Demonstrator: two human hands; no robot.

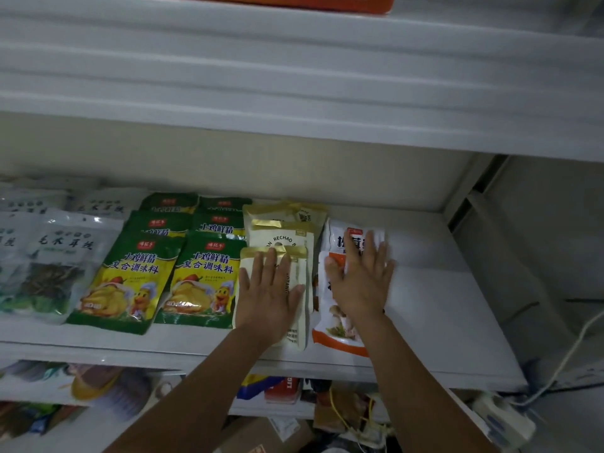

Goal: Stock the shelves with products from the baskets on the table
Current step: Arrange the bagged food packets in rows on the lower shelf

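**Flat palms on a white shelf**

The white shelf (pixel 441 305) carries rows of packets. The left hand (pixel 268 289), grip released, lies flat on a cream-gold pouch (pixel 298 325). The right hand (pixel 362 282), grip also released, lies flat on a white-orange packet (pixel 333 328). The goods on the shelf below (pixel 281 389) are blurred.

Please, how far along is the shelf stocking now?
Done: the clear packets, green seasoning packets and cream pouches lie in rows on the shelf. In hand: the left hand presses flat on the front cream pouch, the right hand on the white-orange packet. Left: the shelf's right part is bare; the baskets are out of view.
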